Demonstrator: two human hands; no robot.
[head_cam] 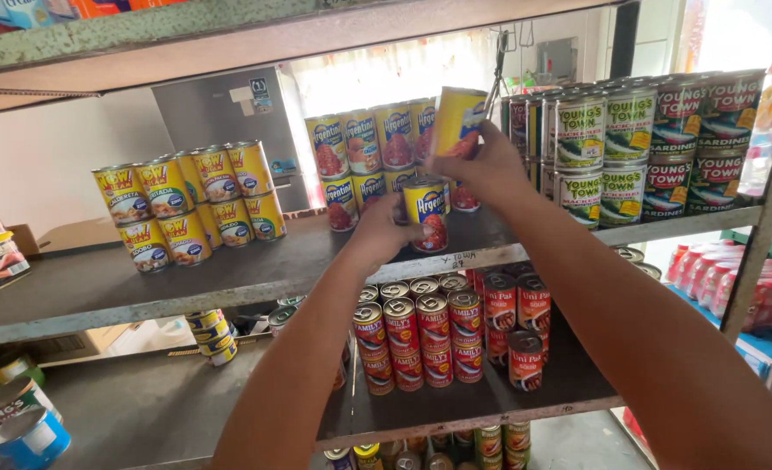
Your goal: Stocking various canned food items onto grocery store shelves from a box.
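The left hand (384,228) closes its grip around a yellow-and-blue labelled cylindrical metal can with a red meat picture (427,213), which stands upright on the grey painted middle shelf (229,278), near its front edge. The right hand (482,165) holds a second yellow-labelled metal can (457,120) lifted clear of the shelf, at 1 o'clock from the first can; the fingers wrap its lower half, and the can tilts slightly to the right.

Handling, as a judgement: both cans look rigid, smooth-sided and moderately heavy for their size. The paper or printed label offers little friction, so a wrap around the mid-wall, thumb opposing the fingers, appears the securest hold. Dents are the likely damage if a can drops.

Behind both hands, at 12 o'clock, stands a two-tier stack of matching yellow cans (364,157). At 3 o'clock stands a stack of green-labelled fish cans (630,144). At 9 o'clock, well apart, stands a two-tier group of yellow cans with red lettering (190,204).

The lower shelf (490,405) carries red-labelled cans (421,335) in stacked rows, directly below the hands at 6 o'clock. At its right end, blue-and-white cans (212,335) lie stacked at 8 o'clock.
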